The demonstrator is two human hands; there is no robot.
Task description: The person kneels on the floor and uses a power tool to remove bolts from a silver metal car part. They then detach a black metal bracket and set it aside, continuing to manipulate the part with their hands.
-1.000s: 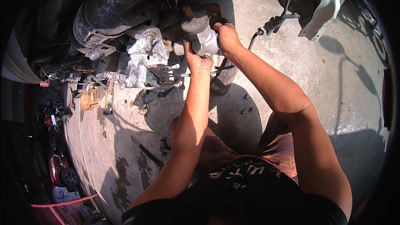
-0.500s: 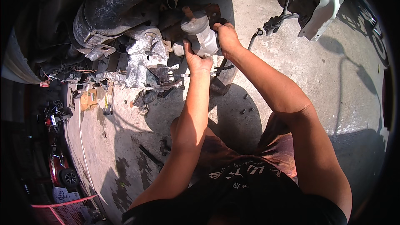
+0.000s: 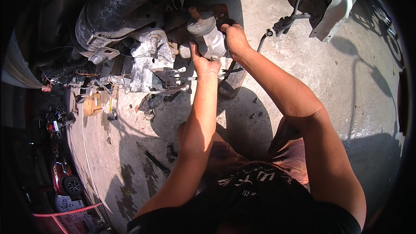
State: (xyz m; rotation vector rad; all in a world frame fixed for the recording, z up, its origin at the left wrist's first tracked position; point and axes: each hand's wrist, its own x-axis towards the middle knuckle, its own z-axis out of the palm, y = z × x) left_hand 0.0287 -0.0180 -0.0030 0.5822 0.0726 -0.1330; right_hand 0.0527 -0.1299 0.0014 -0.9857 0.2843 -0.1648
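Left grip: the left hand (image 3: 203,63) closes from below around the grey cast-metal cylindrical part (image 3: 209,38), thumb up along its left side.
Right grip: the right hand (image 3: 234,39) clamps the same part from the right, fingers curled over its far edge.
Part position: upper centre of the frame, tilted, with a rusty stub on its round top end, set against a rusty brown plate (image 3: 219,15).
Left of it: a pale aluminium bracket casting (image 3: 149,58), just beside the left hand.
Further up left: a dark ribbed rubber boot (image 3: 110,11), lying slantwise.
Right of it: a black corrugated hose (image 3: 288,19) hanging near a white body panel (image 3: 338,4).
Below: sunlit concrete floor (image 3: 346,82), carrying the arms' shadows and small scattered bits.
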